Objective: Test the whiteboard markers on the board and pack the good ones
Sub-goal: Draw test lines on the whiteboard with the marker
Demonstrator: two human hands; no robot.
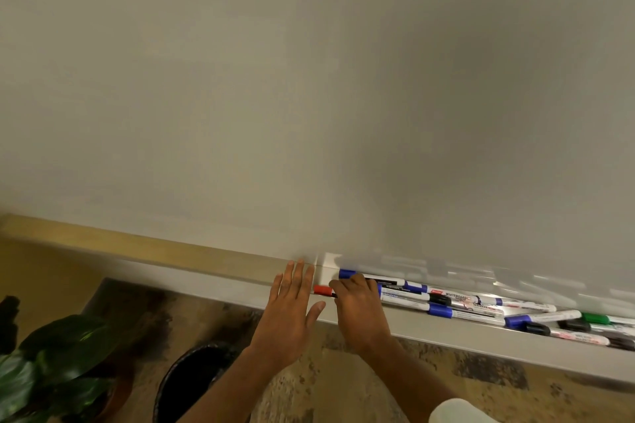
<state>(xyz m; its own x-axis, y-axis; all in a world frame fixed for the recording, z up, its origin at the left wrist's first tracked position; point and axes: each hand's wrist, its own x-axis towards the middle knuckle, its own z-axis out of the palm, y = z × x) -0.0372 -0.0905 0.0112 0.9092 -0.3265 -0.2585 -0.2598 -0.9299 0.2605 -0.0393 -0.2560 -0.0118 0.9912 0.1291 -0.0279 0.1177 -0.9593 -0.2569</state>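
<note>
While the broad glossy white board (309, 79) bears no marks, testing looks unstarted. The right hand (360, 312) grasps a red-capped marker pen (323, 290) — the left hand (292, 306) is released, and nothing looks packed.

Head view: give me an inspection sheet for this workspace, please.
Surface: whiteboard blank, no marks seen; tray runs along its lower edge.
Job's things: markers with blue, black and green caps lie in the tray; red-capped marker at its left end.
Clutter: nothing seen.
Hands: left hand open, fingers straight, beside the tray's end; right hand curled round the red-capped marker.
Cables: nothing seen.
Surroundings: plant and dark bin on a patterned floor.
</note>
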